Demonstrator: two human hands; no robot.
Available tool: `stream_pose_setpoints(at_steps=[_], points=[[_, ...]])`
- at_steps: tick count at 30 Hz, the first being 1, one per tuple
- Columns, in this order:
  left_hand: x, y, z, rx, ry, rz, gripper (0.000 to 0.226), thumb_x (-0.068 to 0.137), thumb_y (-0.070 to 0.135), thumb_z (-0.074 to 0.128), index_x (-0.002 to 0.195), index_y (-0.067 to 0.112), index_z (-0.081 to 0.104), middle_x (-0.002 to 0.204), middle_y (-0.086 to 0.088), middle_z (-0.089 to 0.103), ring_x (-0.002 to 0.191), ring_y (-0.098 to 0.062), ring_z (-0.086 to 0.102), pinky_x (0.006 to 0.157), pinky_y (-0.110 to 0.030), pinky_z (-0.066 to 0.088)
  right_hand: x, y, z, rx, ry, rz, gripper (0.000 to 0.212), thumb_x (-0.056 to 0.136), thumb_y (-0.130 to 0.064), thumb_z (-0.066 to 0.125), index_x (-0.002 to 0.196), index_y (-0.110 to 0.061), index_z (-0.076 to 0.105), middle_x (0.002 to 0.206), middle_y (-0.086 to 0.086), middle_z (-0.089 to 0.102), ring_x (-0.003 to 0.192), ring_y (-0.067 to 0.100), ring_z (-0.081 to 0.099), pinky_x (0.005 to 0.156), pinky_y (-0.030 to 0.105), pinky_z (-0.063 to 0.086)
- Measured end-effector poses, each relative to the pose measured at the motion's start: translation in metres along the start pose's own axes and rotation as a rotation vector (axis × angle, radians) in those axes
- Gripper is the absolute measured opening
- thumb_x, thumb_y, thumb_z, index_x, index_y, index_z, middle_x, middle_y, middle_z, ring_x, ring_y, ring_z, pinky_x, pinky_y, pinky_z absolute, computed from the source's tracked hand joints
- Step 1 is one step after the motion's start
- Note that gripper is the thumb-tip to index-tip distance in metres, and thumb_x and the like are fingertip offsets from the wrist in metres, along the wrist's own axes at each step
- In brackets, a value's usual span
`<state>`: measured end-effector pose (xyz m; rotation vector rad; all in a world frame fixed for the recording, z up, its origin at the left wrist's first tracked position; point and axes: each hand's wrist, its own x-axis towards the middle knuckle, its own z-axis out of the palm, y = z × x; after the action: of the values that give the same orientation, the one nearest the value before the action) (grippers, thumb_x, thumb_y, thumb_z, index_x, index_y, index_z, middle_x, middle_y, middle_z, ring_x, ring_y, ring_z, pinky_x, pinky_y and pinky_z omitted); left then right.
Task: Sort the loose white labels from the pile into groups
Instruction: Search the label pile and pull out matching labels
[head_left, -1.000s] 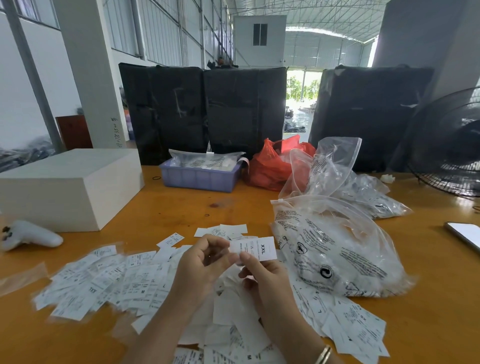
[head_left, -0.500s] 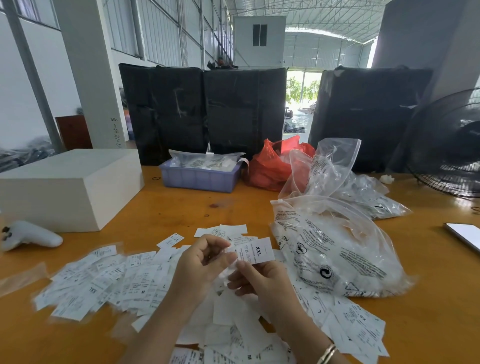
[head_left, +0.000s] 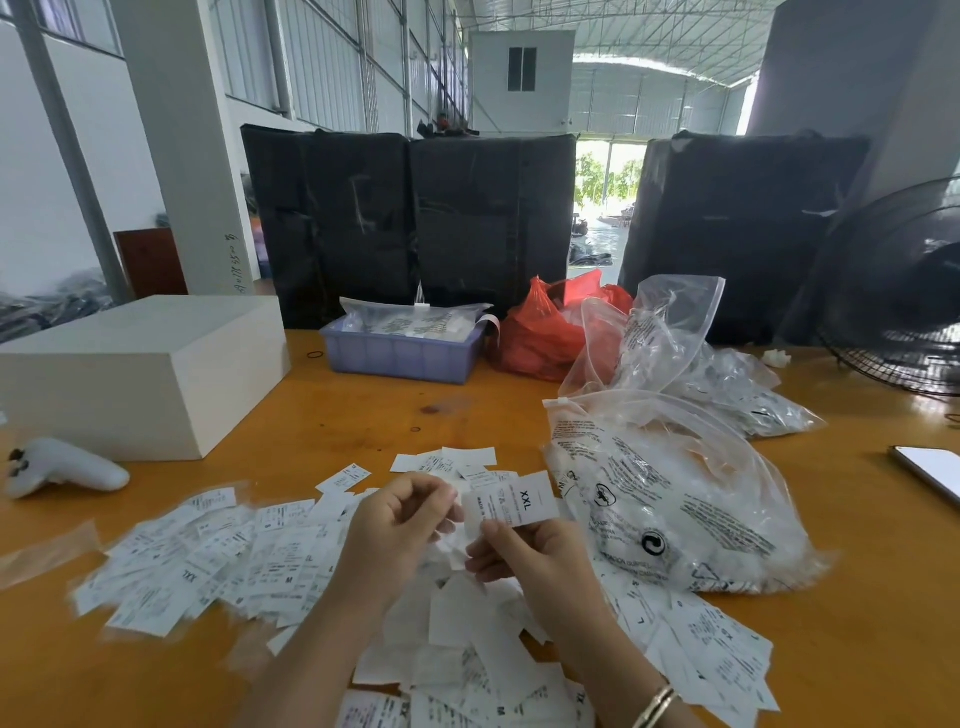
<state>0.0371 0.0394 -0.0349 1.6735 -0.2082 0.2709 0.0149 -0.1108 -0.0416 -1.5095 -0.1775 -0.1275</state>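
Here, both hands met over the pile of loose white labels (head_left: 218, 561) on the table (head_left: 857, 597): right hand (head_left: 524, 558) pinched an XXL label (head_left: 511, 501), left hand (head_left: 395, 525) curled at its edge. Thin, limp, likely slippery, such labels seemed best taken by an edge.

I can't read the small print on the XXL label (head_left: 511, 503); only the size shows. My left hand (head_left: 397, 525) hides that label's left edge. My forearms cover the near middle of the label pile (head_left: 218, 561). The phone (head_left: 930, 470) and fan (head_left: 904, 291) run off the right edge.
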Motion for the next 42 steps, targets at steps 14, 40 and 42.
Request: stream_pose_setpoints(at_steps=[14, 40, 42], points=[[-0.001, 0.005, 0.0, -0.082, -0.044, -0.042, 0.007, 0.071, 0.028, 0.073, 0.076, 0.023, 0.073, 0.073, 0.001, 0.072, 0.065, -0.008, 0.066, 0.058, -0.014, 0.051, -0.004, -0.004, -0.001, 0.058, -0.001, -0.036, 0.022, 0.09, 0.002, 0.053, 0.075, -0.005, 0.068, 0.065, 0.015, 0.067, 0.06, 0.024, 0.064, 0.057, 0.027, 0.053], [-0.006, 0.004, 0.005, 0.07, -0.025, 0.137, 0.033, 0.073, 0.049, 0.054, 0.088, 0.024, 0.069, 0.077, 0.01, 0.074, 0.072, -0.004, 0.067, 0.061, -0.011, 0.05, -0.001, -0.005, 0.01, 0.29, 0.352, 0.107, 0.014, 0.08, -0.023, 0.07, 0.072, -0.011, 0.068, 0.064, 0.0, 0.067, 0.055, 0.007, 0.057, 0.053, 0.022, 0.046], [-0.005, 0.004, 0.005, 0.074, -0.019, 0.138, 0.03, 0.073, 0.048, 0.054, 0.088, 0.025, 0.069, 0.077, 0.011, 0.073, 0.072, -0.005, 0.067, 0.061, -0.012, 0.051, -0.002, -0.006, 0.009, 0.29, 0.331, 0.138, 0.014, 0.079, -0.023, 0.071, 0.072, -0.011, 0.068, 0.064, 0.0, 0.067, 0.054, 0.007, 0.057, 0.053, 0.021, 0.047]])
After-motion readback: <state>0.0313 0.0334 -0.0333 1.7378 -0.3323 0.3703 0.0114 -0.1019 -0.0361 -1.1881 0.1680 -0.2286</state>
